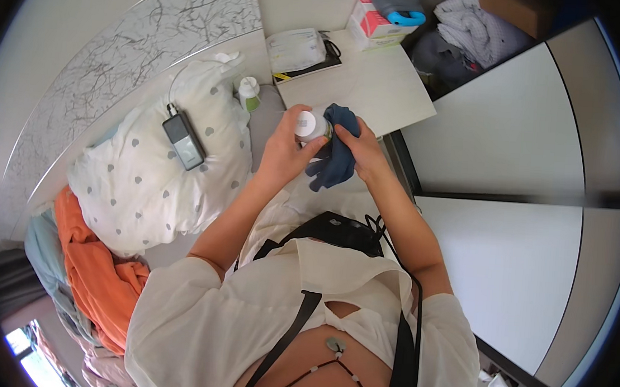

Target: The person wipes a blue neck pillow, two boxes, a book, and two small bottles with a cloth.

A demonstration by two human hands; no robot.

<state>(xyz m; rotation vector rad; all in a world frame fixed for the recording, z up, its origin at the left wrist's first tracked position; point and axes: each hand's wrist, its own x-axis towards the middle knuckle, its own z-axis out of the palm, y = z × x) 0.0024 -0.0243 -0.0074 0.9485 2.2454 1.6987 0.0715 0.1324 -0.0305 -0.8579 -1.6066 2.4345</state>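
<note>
Hanging nearest the camera, at the bottom centre of the frame, a round pendant (335,348) is resting on the wearer's chest, with a cream shirt (178,328) spreading around it. Above, near the centre of the frame, the two hands are working close together: the left hand (289,149) is gripping a small white bottle (317,127) around its sides, its lid (303,123) facing the camera, while the right hand (360,150) is pinching a dark blue cloth (339,161) against or just beside the bottle's right side. Judging by this pose, the person is probably wiping the bottle; the next move would be calling for a steady left grip and a turn to bring an uncleaned side under the cloth. Small printed marks are showing on the lid, too fine to make out. At the upper centre, a pale bench (381,98) is carrying a white packet (295,49) and a red-and-white box (370,25), both bearing print.
</note>
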